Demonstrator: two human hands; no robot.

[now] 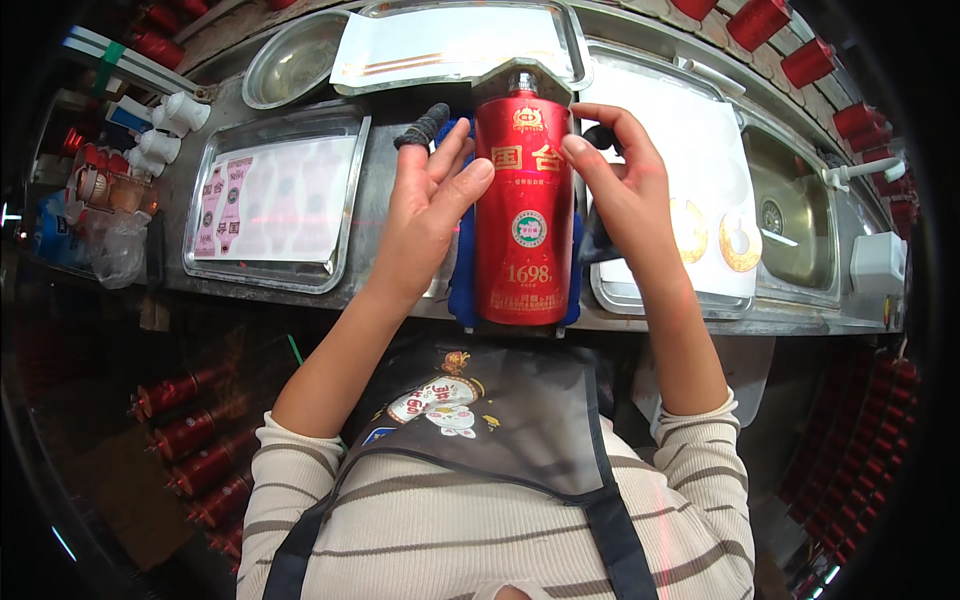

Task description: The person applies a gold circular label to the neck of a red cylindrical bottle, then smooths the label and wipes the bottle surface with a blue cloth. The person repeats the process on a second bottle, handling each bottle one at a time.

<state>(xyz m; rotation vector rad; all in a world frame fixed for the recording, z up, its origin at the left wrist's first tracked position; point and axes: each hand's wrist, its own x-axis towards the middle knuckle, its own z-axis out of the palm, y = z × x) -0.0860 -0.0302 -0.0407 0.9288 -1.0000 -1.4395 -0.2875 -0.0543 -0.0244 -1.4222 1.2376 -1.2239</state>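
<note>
A red bottle (pixel 526 255) with gold lettering and a small round green-and-white label lies before me, its neck pointing away. It rests on a blue padded support (pixel 464 270), mostly hidden beneath it. My left hand (pixel 428 205) is open at the bottle's left side, fingers stretched out and the thumb tip over the red edge. A black cover sits on one of its fingers. My right hand (pixel 628 185) curves at the bottle's upper right side, thumb and forefinger tips against its edge. Another finger there also wears a black cover, partly hidden.
On the left, a metal tray (pixel 352 190) holds a sheet of pink-and-white labels. Behind stand a round metal bowl (pixel 262 80) and another tray (pixel 583 62) with white sheets. To the right, a white sheet (pixel 715 180) bears gold ring-shaped labels, beside a sink (pixel 822 260). Red bottles fill racks around.
</note>
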